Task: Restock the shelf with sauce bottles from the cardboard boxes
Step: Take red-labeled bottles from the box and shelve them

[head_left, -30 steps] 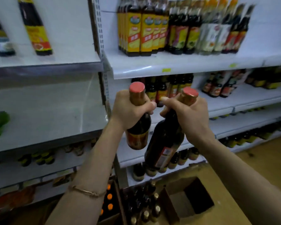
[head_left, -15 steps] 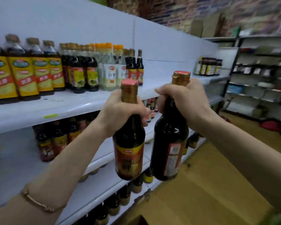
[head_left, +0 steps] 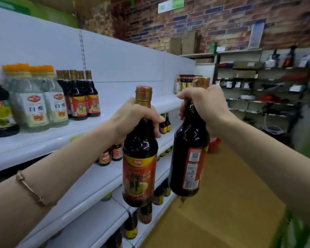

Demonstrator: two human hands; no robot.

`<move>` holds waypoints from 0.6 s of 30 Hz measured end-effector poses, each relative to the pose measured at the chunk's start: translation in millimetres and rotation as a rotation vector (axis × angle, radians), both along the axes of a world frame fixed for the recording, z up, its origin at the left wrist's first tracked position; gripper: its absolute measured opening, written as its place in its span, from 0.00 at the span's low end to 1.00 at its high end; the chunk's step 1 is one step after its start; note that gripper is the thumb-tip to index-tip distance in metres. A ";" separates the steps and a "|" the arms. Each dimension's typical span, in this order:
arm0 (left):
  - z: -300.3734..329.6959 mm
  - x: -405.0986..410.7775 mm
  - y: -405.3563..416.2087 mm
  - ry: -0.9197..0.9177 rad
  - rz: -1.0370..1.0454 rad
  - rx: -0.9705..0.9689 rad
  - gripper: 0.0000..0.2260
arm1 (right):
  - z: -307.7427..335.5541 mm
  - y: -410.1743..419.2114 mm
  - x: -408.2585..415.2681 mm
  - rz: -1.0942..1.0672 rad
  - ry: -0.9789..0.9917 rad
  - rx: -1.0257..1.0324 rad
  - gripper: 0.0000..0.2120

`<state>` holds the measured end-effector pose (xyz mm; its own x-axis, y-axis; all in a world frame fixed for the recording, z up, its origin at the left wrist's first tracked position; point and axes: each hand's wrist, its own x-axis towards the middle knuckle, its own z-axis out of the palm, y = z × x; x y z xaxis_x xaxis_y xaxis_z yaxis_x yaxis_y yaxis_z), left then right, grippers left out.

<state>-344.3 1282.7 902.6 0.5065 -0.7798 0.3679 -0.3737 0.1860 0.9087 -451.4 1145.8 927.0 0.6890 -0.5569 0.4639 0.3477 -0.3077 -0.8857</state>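
Observation:
My left hand (head_left: 132, 119) grips the neck of a dark sauce bottle (head_left: 139, 161) with a gold cap and a red and yellow front label. My right hand (head_left: 206, 108) grips the neck of a second dark sauce bottle (head_left: 188, 163), its barcode label turned toward me. Both bottles hang upright in the air in front of the white shelf (head_left: 115, 111). On that shelf stand matching dark bottles with red labels (head_left: 84, 97), to the left of a bare stretch of board. No cardboard box is in view.
Clear vinegar bottles with orange caps (head_left: 36, 99) stand left of the dark ones. Lower shelf boards (head_left: 89, 185) carry more small bottles. More bottles (head_left: 184, 83) stand at the shelf's far end. Dark racks (head_left: 261, 90) line the brick back wall. Wooden floor (head_left: 222, 203) runs along the aisle on the right.
The view has swung right along the aisle and risen from the boxes on the floor to the upper shelf. Both hands keep gripping their bottles, now held upright and a little apart.

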 end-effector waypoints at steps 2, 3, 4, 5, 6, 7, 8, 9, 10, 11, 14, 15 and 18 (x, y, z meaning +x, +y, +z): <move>0.6 15.2 -32.3 -0.011 -0.021 -0.008 0.08 | 1.0 -26.5 13.3 -0.003 -0.003 0.012 0.16; 1.6 24.1 -48.9 -0.026 -0.032 -0.010 0.08 | 2.2 -39.3 21.0 0.001 -0.008 0.012 0.15; 2.8 34.0 -65.7 -0.036 -0.044 -0.011 0.08 | 4.0 -52.0 29.9 0.001 -0.015 0.006 0.15; 4.7 45.3 -82.6 -0.033 -0.057 -0.011 0.08 | 6.7 -64.8 40.7 -0.004 -0.020 -0.003 0.15; 7.9 57.1 -98.9 -0.022 -0.068 -0.006 0.08 | 10.4 -77.2 51.7 -0.010 -0.019 -0.009 0.15; 10.8 68.0 -113.9 -0.012 -0.074 0.000 0.08 | 13.2 -89.1 62.6 -0.007 -0.013 -0.007 0.15; 12.6 79.1 -127.8 -0.015 -0.071 -0.001 0.08 | 15.2 -100.1 73.6 0.004 -0.011 -0.003 0.16; 14.4 90.5 -141.1 -0.029 -0.062 -0.011 0.08 | 17.1 -111.0 85.0 0.017 -0.017 -0.008 0.16; 16.0 101.0 -153.0 -0.044 -0.049 -0.027 0.08 | 19.3 -121.4 96.8 0.027 -0.027 -0.024 0.15; 16.9 110.6 -162.9 -0.051 -0.033 -0.039 0.08 | 20.6 -130.5 108.6 0.035 -0.033 -0.038 0.14; 19.0 139.5 -180.4 -0.077 0.035 -0.041 0.08 | 23.3 -152.3 145.9 0.079 -0.026 -0.053 0.15; 19.7 149.8 -182.6 -0.085 0.068 -0.036 0.08 | 24.4 -158.4 160.6 0.107 -0.017 -0.052 0.15; 22.4 183.0 -182.5 -0.061 0.164 -0.036 0.08 | 29.6 -168.1 207.3 0.216 -0.032 -0.026 0.13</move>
<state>-161.3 1100.1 925.0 0.6021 -0.6741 0.4278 -0.4557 0.1497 0.8774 -244.0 977.7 956.6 0.7756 -0.3858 0.4996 0.4359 -0.2452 -0.8660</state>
